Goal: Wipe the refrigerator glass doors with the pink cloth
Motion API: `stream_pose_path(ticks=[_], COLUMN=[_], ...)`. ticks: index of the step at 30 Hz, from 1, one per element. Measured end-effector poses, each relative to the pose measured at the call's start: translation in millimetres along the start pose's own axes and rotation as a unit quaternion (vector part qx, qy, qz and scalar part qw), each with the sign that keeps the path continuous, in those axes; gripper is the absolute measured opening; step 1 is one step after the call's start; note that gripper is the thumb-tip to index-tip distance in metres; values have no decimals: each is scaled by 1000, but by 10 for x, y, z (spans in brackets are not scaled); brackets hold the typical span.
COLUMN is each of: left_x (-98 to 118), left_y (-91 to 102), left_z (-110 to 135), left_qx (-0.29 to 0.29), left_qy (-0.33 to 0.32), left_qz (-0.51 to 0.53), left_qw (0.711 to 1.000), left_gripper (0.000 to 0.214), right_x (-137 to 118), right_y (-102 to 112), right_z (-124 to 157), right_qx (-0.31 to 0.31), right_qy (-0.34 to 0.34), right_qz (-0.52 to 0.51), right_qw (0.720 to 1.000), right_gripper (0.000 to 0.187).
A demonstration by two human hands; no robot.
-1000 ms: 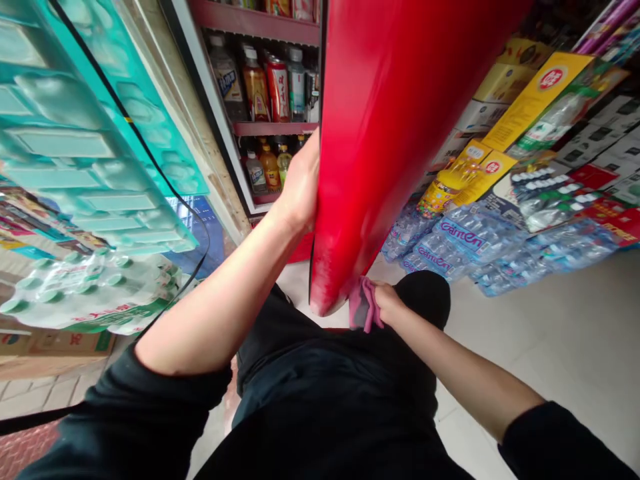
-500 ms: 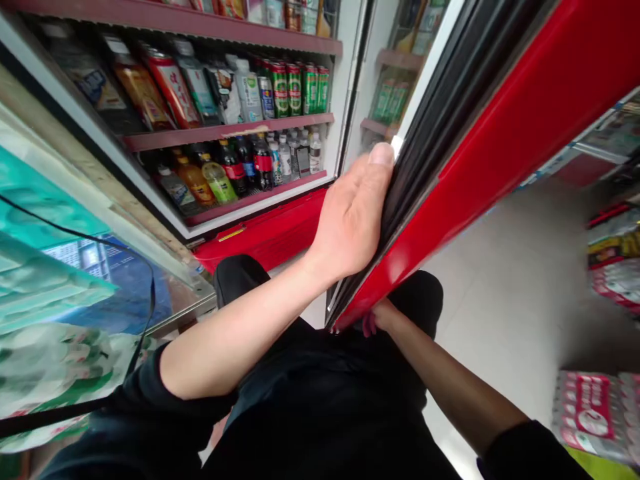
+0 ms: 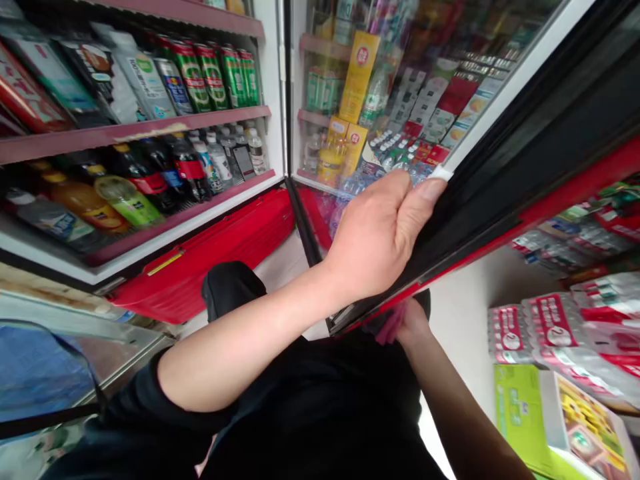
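Observation:
A glass fridge door with a red outer frame and black edging stands ajar in front of me. My left hand is closed on the inner side of its frame, its thumb lying along the white strip; its fingertips are hidden. Low at the door's bottom corner, my right hand holds a bunched pink cloth, partly covered by the door. To the left is the open drinks fridge, its shelves lined with bottles and cans.
Below the shelves runs a red fridge base panel. Shrink-wrapped bottle packs and a green carton stand on the floor at right. A glass-topped case borders my left side. Shop goods show through the door glass.
The door has swung wider toward the right, showing more of its glass. My left hand has moved right with it. The view has turned right, so the shelves sit further left.

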State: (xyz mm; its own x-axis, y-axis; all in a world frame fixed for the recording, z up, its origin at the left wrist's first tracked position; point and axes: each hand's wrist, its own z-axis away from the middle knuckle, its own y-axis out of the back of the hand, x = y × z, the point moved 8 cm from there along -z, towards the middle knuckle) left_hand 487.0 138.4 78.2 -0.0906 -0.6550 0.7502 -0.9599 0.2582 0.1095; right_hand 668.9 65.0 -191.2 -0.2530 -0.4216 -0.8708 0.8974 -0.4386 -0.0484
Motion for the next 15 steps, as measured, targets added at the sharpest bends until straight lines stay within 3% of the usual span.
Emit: stream_pose_path(ticks=[4, 7, 11, 15], left_x=[-154, -245, -321, -377], left_y=[-335, -586, -892, -1179], left_z=[-157, -256, -396, -543], left_qx=[-29, -42, -53, -75], left_qy=[6, 17, 31, 22], left_qz=[72, 50, -37, -52], left_qw=[997, 998, 997, 996], left_gripper=[51, 51, 45, 42], right_x=[-153, -180, -154, -37], right_y=[342, 497, 497, 491], right_z=[163, 371, 514, 475], right_qx=[-3, -12, -60, -51], right_qy=[17, 26, 16, -4], right_qz=[-104, -178, -344, -390], right_qw=[994, 984, 937, 920], right_gripper=[45, 41, 25, 16])
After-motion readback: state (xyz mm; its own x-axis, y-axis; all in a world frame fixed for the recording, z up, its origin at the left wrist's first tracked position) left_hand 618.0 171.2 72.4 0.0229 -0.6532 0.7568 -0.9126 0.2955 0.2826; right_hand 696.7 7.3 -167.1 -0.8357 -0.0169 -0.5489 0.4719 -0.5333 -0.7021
